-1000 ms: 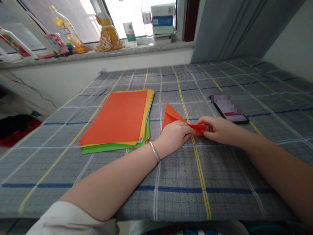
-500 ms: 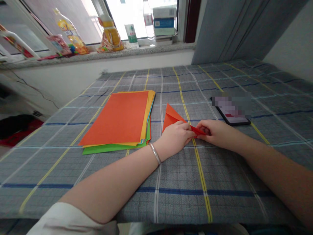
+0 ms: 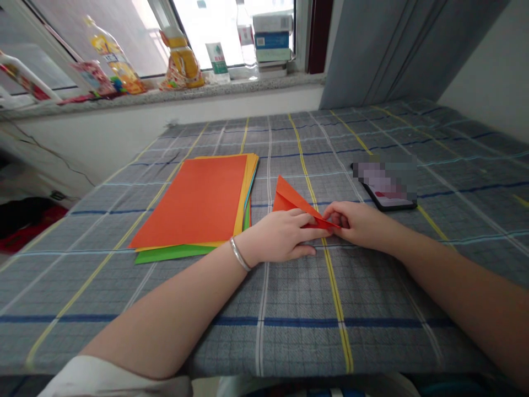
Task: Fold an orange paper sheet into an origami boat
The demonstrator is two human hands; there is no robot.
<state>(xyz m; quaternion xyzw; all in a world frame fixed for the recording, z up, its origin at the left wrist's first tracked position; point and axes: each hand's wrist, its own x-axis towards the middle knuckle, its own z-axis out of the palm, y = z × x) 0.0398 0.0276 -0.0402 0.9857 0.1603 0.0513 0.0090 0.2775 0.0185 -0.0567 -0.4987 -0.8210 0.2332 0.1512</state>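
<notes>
A folded piece of orange paper [image 3: 289,194] lies on the checked cloth, one pointed corner toward the window and another toward my right hand. My left hand [image 3: 285,234] rests flat over its near part, fingers stretched out along the paper and thumb apart on the cloth. At the paper's right tip, my right hand [image 3: 349,221] pinches the narrow end between thumb and fingers. The paper's near edge is partly hidden under my left fingers. Left of it, beside my left wrist, is a stack of coloured sheets [image 3: 196,198], orange on top, with yellow and green edges showing.
A phone [image 3: 388,190] with a blurred-out screen lies beyond my right hand. The checked cloth [image 3: 297,342] covers the table. On the windowsill [image 3: 231,86] stand bottles, a green-and-white tube [image 3: 217,62] and stacked boxes [image 3: 273,41].
My left hand has slid left and flattened, its fingers straightening and its thumb moving off the paper. My right hand keeps its pinch on the tip. The view has shifted slightly.
</notes>
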